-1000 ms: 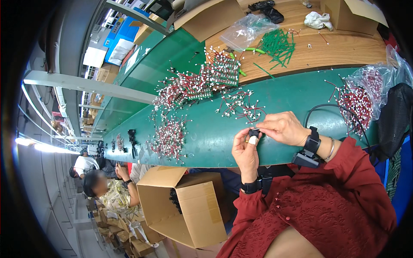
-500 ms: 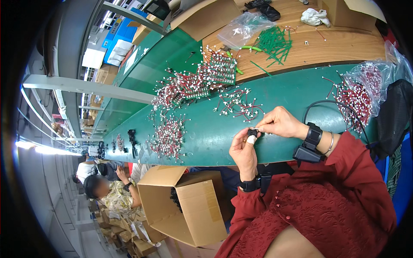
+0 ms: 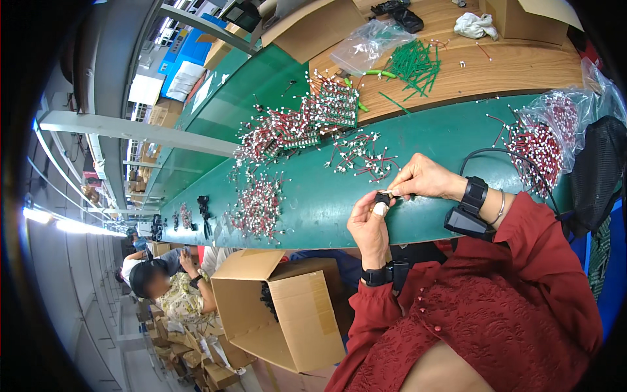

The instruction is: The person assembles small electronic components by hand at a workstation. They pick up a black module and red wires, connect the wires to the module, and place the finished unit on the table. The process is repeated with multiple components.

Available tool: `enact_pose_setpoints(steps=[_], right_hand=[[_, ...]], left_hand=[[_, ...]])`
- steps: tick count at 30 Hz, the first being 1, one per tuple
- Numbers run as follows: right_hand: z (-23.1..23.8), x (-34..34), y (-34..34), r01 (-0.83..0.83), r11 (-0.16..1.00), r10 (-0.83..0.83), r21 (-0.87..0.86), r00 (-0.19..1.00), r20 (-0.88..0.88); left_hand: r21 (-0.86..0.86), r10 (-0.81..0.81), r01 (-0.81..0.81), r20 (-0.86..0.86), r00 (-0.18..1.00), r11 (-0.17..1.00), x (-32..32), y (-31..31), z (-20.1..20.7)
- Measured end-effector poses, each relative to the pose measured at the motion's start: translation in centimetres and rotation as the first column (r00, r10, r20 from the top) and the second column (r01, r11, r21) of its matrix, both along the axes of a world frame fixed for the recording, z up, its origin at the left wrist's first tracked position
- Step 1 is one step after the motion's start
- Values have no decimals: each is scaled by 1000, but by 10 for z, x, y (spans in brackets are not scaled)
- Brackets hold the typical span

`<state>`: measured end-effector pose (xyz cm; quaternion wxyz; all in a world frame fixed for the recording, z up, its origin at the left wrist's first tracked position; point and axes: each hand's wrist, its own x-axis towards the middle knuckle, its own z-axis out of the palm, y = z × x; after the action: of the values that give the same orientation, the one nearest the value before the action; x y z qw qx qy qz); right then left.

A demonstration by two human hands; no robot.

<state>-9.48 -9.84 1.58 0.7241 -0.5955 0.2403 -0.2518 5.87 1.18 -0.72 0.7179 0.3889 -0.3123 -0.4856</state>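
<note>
My left hand (image 3: 369,228) pinches a small black part (image 3: 383,196) between thumb and fingertips, over the near side of the green bench. White wrapping covers a digit of that hand. My right hand (image 3: 428,179) is closed at the same part, its thumb and forefinger pressed together on something small and pale that I cannot make out. Just beyond the hands lies a loose group of red wires with white connectors (image 3: 366,157). Further left is a larger heap of the same wires (image 3: 257,206). Behind it sit rows of green circuit boards (image 3: 336,108) with red wires attached.
A plastic bag of red wires (image 3: 545,140) lies at the right, beside a black mesh item (image 3: 597,166) and a black cable. Green strips (image 3: 416,65) and a clear bag (image 3: 369,46) rest on the wooden surface. An open cardboard box (image 3: 307,320) stands below the bench edge; a person sits left.
My right hand has shifted slightly up, its fingertips still at the black part. The left hand stays nearly in place. The person at the left has leaned a little.
</note>
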Motion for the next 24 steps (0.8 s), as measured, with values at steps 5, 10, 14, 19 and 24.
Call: enact_pose_setpoints(steps=[5,10,14,19,24], right_hand=[[-1,3,-2,15,999,-15,-45,1000,-2],[16,-10,-7,6,961,-71,-276,971,-228],[29,-18,-11,54,839,-287,-541,889,-356],[19,7,-12,55,688,-410,-723,853,-325],[4,19,-12,2,584,-458,-812,827,-327]], left_hand=[[17,3,-3,3,1000,1000,-1,-4,3],[1,101,-101,-19,995,995,-9,-5,4],[-40,140,-143,-61,988,989,-7,-4,2],[-59,61,-65,-71,996,996,-5,-6,1],[-85,78,-83,-62,995,993,-7,-4,0]])
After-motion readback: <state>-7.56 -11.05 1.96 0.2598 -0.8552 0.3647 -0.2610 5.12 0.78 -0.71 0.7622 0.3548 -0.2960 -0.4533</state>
